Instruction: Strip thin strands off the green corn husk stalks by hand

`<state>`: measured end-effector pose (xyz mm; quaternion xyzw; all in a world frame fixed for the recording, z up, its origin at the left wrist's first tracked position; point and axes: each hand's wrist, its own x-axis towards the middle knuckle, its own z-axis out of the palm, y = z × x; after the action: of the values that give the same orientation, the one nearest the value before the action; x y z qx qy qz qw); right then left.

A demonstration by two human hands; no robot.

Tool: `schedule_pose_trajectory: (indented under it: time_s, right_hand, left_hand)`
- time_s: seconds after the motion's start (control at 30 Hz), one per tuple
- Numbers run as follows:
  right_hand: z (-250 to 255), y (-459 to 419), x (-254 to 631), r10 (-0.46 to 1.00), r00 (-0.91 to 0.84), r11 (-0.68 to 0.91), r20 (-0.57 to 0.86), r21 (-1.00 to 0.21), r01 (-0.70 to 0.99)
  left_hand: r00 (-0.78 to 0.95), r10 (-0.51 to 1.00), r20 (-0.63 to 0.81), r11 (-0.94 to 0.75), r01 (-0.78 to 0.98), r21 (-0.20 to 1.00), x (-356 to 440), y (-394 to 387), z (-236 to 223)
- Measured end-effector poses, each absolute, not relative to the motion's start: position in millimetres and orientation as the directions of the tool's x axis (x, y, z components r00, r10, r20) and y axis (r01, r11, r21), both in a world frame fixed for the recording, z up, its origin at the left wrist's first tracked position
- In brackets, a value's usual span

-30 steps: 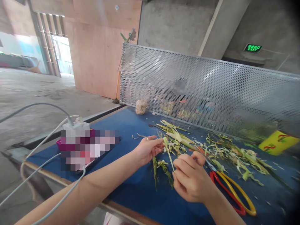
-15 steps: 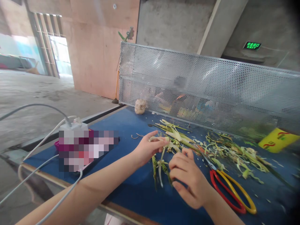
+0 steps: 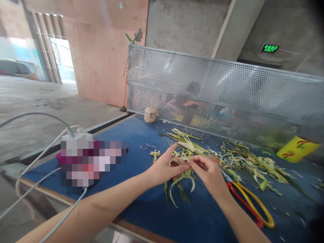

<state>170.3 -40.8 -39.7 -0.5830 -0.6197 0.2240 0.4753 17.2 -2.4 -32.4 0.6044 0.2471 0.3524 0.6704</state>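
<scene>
My left hand (image 3: 168, 167) is over the blue table with thumb and fingers closed on a pale green leaf strip (image 3: 173, 160), which curls over the fingers. Thumb and fingertips of my right hand (image 3: 207, 172) pinch the same strip close to the left fingertips; its far end is hidden. Beneath both hands lie thin pale strips and green seed-head stalks (image 3: 184, 193). Scissors (image 3: 249, 202) with one red and one yellow handle rest right of my right hand. A small pale bundle of stalk pieces (image 3: 155, 154) lies left of the leaf pile.
Peeled leaves and scraps (image 3: 255, 165) spread across the right of the table (image 3: 141, 209). A yellow wrapper roll (image 3: 298, 149) leans at the perforated metal screen (image 3: 227, 87), behind which a person sits. At left are a blurred-out tray, a white plug block (image 3: 76, 138) and cables.
My right hand has moved up and inward to meet the left fingertips, its fingers going from loosely curled to a pinch. My left hand has lowered slightly, uncovering the small pale bundle.
</scene>
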Motion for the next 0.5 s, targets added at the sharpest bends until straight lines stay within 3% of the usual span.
schedule_pose_trajectory:
  time_s: [0.1, 0.23, 0.33, 0.5]
  right_hand:
    - [-38.5, -43.3, 169.3, 0.875, 0.191, 0.269, 0.445, -0.774, 0.573]
    - [-36.3, -46.7, 165.0, 0.856, 0.006, 0.425, 0.517, -0.709, 0.563]
    - [-36.2, -47.5, 163.2, 0.854, -0.056, 0.458, 0.517, -0.698, 0.551]
    - [-36.2, -43.4, 169.9, 0.865, 0.2, 0.332, 0.461, -0.823, 0.461]
  left_hand:
    - [0.632, 0.769, 0.095, -0.012, -0.135, 0.991, 17.1, -1.8, -35.1]
    - [0.623, 0.775, 0.1, -0.075, -0.066, 0.995, 16.3, -4.2, -34.6]
    - [0.621, 0.774, 0.121, -0.116, -0.049, 0.992, 16.3, -5.9, -34.4]
    - [0.669, 0.734, 0.119, -0.133, -0.031, 0.991, 17.7, -8.5, -34.4]
